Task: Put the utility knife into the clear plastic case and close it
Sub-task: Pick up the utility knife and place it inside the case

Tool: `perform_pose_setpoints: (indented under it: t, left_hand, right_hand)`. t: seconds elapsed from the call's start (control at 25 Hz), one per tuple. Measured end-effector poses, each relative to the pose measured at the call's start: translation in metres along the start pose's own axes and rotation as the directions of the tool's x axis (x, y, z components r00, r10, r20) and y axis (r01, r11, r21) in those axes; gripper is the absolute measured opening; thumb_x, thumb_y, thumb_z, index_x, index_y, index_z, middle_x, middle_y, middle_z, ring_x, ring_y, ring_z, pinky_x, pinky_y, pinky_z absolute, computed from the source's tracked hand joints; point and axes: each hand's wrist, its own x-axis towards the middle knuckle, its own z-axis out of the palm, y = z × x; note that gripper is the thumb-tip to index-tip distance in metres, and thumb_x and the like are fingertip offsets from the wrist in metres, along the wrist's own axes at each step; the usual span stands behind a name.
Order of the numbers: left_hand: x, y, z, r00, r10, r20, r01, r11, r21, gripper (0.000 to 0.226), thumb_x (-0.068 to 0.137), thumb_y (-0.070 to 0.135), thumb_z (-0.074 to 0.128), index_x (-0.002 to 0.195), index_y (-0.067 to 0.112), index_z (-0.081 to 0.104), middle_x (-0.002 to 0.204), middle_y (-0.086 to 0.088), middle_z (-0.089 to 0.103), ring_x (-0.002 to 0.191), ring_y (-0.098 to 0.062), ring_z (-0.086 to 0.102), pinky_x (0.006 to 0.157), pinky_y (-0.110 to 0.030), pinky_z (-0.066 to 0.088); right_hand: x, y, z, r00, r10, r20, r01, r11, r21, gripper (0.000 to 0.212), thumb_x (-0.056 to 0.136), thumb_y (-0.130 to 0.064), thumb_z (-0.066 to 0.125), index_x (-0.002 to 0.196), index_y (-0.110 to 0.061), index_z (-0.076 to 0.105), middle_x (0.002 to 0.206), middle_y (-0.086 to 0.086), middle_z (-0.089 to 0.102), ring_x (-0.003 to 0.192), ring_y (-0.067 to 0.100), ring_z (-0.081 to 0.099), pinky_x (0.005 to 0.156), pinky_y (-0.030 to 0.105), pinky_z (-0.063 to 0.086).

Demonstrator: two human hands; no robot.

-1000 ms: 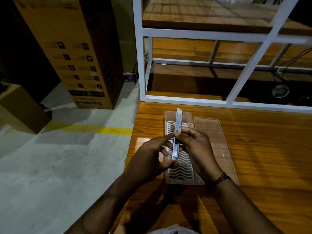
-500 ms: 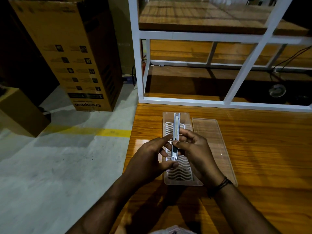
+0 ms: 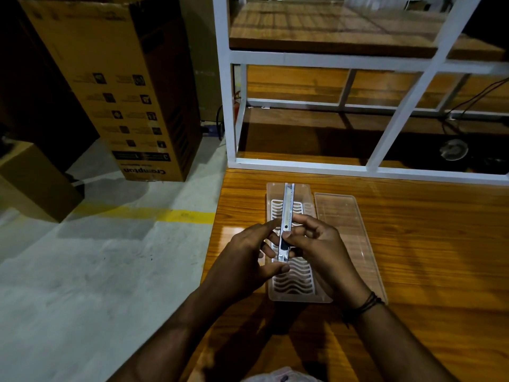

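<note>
Grip: both hands pinch the utility knife [image 3: 286, 224]; the right hand [image 3: 316, 249] has thumb and fingertips pressed together on its lower body, and the left hand [image 3: 245, 260] has its forefinger against the knife's left edge and its thumb curled below.
Knife: a slim, straight metal bar, silvery and glossy, with a dark slider part near the fingers; it lies lengthwise above the case, tip pointing away from the person.
Case base: the clear plastic case [image 3: 298, 297] is a shallow rectangular tray with rounded corners, holding a white insert of wavy ribs; it rests on the table under the hands.
Lid: a flat clear lid [image 3: 355, 244], the same oblong shape, lies just beside the base on its right, touching it; the case is open.
Table: polished orange-brown wooden table [image 3: 429, 271], grain visible, shiny with reflections.
Wrist: a dark corded band [image 3: 366, 306] circles the right wrist.
Change: since a second ago the knife has levelled from a slight tilt to run parallel with the case; the hands keep the same hold.
</note>
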Motion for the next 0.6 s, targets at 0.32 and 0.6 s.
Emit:
perform_pose_setpoints:
  t: [0.32, 0.6]
  left_hand:
    - [0.015, 0.009, -0.001, 0.940, -0.337, 0.056, 0.319, 0.805, -0.501, 0.038, 0.095, 0.016, 0.070, 0.131, 0.027, 0.065, 0.100, -0.006, 0.075, 0.086, -0.022, 0.078, 0.080, -0.050, 0.065]
    - [0.021, 0.018, -0.001, 0.921, -0.384, 0.070, 0.333, 0.680, -0.653, 0.034, 0.097, 0.005, 0.066, 0.105, 0.038, 0.070, 0.087, -0.002, 0.073, 0.072, -0.012, 0.077, 0.063, -0.028, 0.064]
  right_hand:
    - [-0.003, -0.012, -0.004, 0.999, 0.041, 0.006, -0.041, 0.998, 0.053, 0.038, 0.088, 0.000, 0.070, 0.123, -0.013, 0.069, 0.081, 0.010, 0.073, 0.080, 0.026, 0.075, 0.055, 0.029, 0.054]
    - [-0.013, -0.018, -0.003, 0.994, 0.090, 0.056, -0.094, 0.994, 0.056, 0.043, 0.093, -0.006, 0.067, 0.133, -0.019, 0.064, 0.088, 0.017, 0.070, 0.078, 0.020, 0.076, 0.055, 0.033, 0.058]
